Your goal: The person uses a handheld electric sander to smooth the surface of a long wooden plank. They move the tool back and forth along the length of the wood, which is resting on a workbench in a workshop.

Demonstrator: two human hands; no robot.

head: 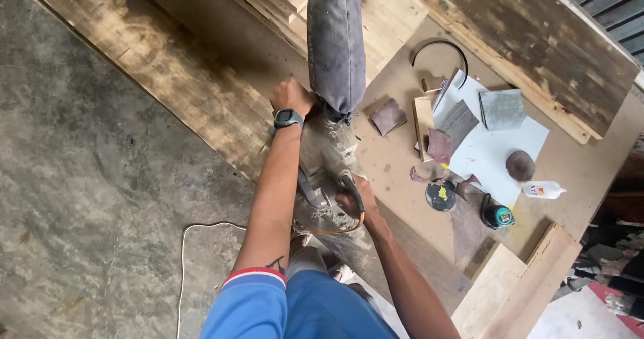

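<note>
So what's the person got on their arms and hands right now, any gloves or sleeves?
No gloves: both the left hand and the right hand are bare. A dark wristwatch with a square face sits on the left wrist. Short blue sleeves, the left one edged with red and white stripes; forearms uncovered.

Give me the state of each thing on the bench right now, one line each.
Left hand: closed on the sander's front.
Right hand: gripping the rear handle.
Belt sander: flat on the plank, dusty.
Dust bag: attached, puffed full.
Glue bottle: on its side, capped.
Tape measure: retracted.
</note>
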